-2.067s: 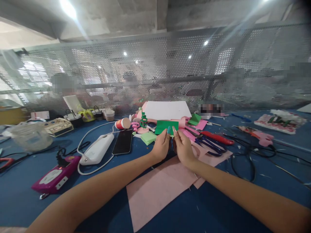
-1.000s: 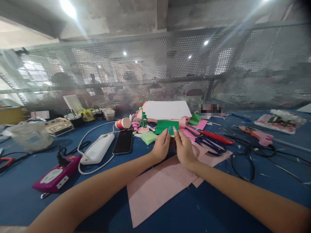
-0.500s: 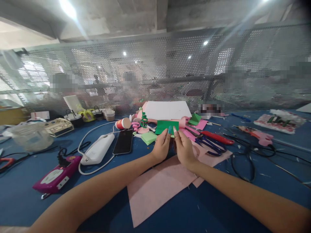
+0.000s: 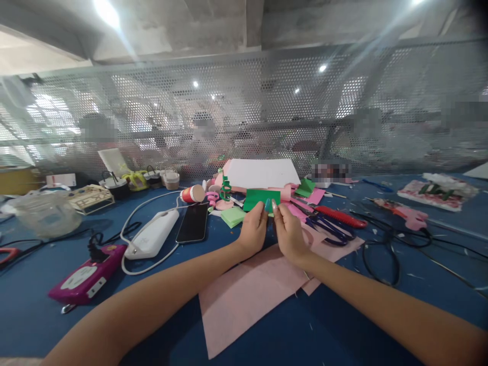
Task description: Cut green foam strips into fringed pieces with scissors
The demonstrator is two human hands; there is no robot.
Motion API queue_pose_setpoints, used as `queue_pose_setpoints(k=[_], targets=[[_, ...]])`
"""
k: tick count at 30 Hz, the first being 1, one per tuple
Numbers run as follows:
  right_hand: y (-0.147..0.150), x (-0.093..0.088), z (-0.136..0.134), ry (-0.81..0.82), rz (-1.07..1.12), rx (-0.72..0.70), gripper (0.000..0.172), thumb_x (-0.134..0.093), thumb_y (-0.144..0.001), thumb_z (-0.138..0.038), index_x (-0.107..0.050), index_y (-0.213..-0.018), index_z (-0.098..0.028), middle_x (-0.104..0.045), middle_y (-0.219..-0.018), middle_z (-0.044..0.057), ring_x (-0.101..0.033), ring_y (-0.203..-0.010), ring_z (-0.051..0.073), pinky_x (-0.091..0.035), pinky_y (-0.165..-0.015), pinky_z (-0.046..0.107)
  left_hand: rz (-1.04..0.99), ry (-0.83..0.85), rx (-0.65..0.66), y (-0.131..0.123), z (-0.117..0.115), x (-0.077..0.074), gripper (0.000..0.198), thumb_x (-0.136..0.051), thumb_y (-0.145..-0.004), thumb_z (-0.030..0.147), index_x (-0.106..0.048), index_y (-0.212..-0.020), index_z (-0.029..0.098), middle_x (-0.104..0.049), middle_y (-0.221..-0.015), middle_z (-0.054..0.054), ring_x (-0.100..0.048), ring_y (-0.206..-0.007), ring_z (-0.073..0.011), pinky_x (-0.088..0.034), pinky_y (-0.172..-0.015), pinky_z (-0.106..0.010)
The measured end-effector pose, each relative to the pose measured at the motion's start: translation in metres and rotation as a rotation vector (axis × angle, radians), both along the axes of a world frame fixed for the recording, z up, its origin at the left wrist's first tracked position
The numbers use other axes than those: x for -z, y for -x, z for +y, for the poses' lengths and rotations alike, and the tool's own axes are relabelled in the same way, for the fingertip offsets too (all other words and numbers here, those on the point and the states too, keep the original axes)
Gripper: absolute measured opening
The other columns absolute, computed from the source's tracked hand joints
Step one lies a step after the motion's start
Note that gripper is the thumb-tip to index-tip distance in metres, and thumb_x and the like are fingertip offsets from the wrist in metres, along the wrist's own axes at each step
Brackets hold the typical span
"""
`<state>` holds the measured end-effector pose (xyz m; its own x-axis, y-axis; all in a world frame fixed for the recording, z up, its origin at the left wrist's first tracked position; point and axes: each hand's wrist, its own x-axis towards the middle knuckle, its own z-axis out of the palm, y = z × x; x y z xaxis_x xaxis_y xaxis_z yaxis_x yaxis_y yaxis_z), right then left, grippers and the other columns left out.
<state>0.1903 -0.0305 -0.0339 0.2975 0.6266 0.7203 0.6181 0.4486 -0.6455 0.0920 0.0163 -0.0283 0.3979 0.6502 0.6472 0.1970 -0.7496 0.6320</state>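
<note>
The left hand (image 4: 252, 231) and right hand (image 4: 290, 234) are meeting at centre frame. Their fingers are curling shut, and the tips appear to be pinching the lower edge of a green sheet (image 4: 261, 197), which is standing just above a pink sheet (image 4: 247, 295) on the table (image 4: 46, 325). Judged step: creasing or aligning that edge. The next move is calling for even fingertip pressure. Scissors (image 4: 324, 223) are lying near, right of centre.

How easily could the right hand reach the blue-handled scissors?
Probably yes: the scissors lie in the open beside the right hand, nothing between. It pinches the green piece with the left hand, though, so it isn't free.
</note>
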Motion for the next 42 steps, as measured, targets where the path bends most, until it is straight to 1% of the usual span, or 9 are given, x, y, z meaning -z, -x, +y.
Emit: queue_pose_setpoints(k=[4, 10, 13, 16, 18, 22, 28, 34, 42], targets=[[-0.0001, -0.0015, -0.0009, 0.001, 0.003, -0.002, 0.031, -0.032, -0.092, -0.038, -0.036, -0.066, -0.022, -0.037, -0.054, -0.004, -0.035, -0.048, 0.012, -0.025, -0.048, 0.026, -0.007, 0.011, 0.034, 0.0000, -0.0009, 0.0004, 0.026, -0.030, -0.092, 0.033, -0.030, -0.068, 0.020, -0.035, -0.055, 0.005, -0.034, -0.050, -0.0095, -0.028, -0.051, -0.024], [0.0007, -0.0015, -0.0025, 0.004, 0.004, -0.042, 0.032, -0.033, -0.092, -0.038, -0.035, -0.065, -0.021, -0.034, -0.053, -0.005, -0.033, -0.048, 0.011, -0.024, -0.047, 0.025, -0.012, -0.010, 0.032, 0.0009, -0.0014, 0.0013, 0.025, -0.028, -0.092, 0.035, -0.034, -0.073, 0.020, -0.039, -0.055, 0.004, -0.036, -0.049, -0.0098, -0.030, -0.051, -0.025], [0.0003, -0.0028, -0.0035, -0.009, -0.014, -0.055, 0.032, -0.033, -0.092, -0.037, -0.034, -0.064, -0.021, -0.033, -0.052, -0.006, -0.032, -0.047, 0.010, -0.024, -0.046, 0.025, -0.048, 0.042, 0.069, 0.0006, 0.0017, 0.0041, 0.027, -0.028, -0.092, 0.038, -0.037, -0.074, 0.020, -0.038, -0.053, 0.005, -0.036, -0.047, -0.0090, -0.030, -0.049, -0.024], [-0.0007, -0.0038, -0.0030, -0.038, -0.051, -0.031, 0.032, -0.035, -0.092, -0.035, -0.034, -0.063, -0.021, -0.031, -0.051, -0.006, -0.030, -0.045, 0.009, -0.024, -0.045, 0.024, -0.089, 0.121, 0.114, -0.0005, 0.0053, 0.0072, 0.028, -0.029, -0.091, 0.040, -0.037, -0.074, 0.020, -0.036, -0.050, 0.006, -0.034, -0.044, -0.0082, -0.028, -0.046, -0.023], [-0.0016, -0.0038, -0.0022, -0.052, -0.076, -0.007, 0.031, -0.036, -0.092, -0.034, -0.033, -0.063, -0.021, -0.031, -0.051, -0.006, -0.030, -0.044, 0.009, -0.023, -0.045, 0.024, -0.088, 0.133, 0.095, -0.0009, 0.0064, 0.0081, 0.027, -0.029, -0.091, 0.039, -0.035, -0.073, 0.020, -0.035, -0.051, 0.006, -0.035, -0.045, -0.0081, -0.028, -0.046, -0.023], [-0.0027, -0.0030, -0.0020, -0.063, -0.117, 0.043, 0.030, -0.035, -0.092, -0.031, -0.033, -0.064, -0.021, -0.034, -0.051, -0.006, -0.033, -0.045, 0.010, -0.025, -0.046, 0.025, -0.051, 0.086, 0.001, -0.0008, 0.0040, 0.0067, 0.023, -0.031, -0.091, 0.032, -0.031, -0.071, 0.021, -0.036, -0.054, 0.006, -0.035, -0.048, -0.0086, -0.028, -0.049, -0.023], [-0.0026, -0.0023, -0.0029, -0.053, -0.135, 0.055, 0.029, -0.034, -0.093, -0.030, -0.033, -0.065, -0.022, -0.034, -0.051, -0.006, -0.033, -0.044, 0.010, -0.024, -0.046, 0.025, -0.030, 0.023, 0.014, -0.0006, -0.0024, 0.0028, 0.024, -0.031, -0.090, 0.025, -0.027, -0.067, 0.021, -0.034, -0.055, 0.005, -0.032, -0.049, -0.0100, -0.026, -0.050, -0.025], [-0.0033, -0.0016, -0.0020, -0.041, -0.125, 0.068, 0.029, -0.033, -0.092, -0.032, -0.033, -0.064, -0.022, -0.035, -0.051, -0.005, -0.034, -0.044, 0.011, -0.024, -0.046, 0.026, 0.020, -0.001, -0.102, 0.0000, -0.0020, 0.0018, 0.021, -0.031, -0.090, 0.025, -0.029, -0.070, 0.021, -0.036, -0.061, 0.003, -0.034, -0.055, -0.0111, -0.026, -0.053, -0.025], [-0.0021, -0.0033, -0.0045, -0.021, -0.109, 0.043, 0.031, -0.032, -0.093, -0.034, -0.032, -0.064, -0.023, -0.033, -0.051, -0.006, -0.031, -0.044, 0.011, -0.023, -0.046, 0.026, 0.015, -0.010, -0.026, -0.0004, -0.0006, 0.0028, 0.022, -0.031, -0.089, 0.021, -0.026, -0.067, 0.021, -0.033, -0.056, 0.004, -0.031, -0.051, -0.0102, -0.024, -0.051, -0.025]])
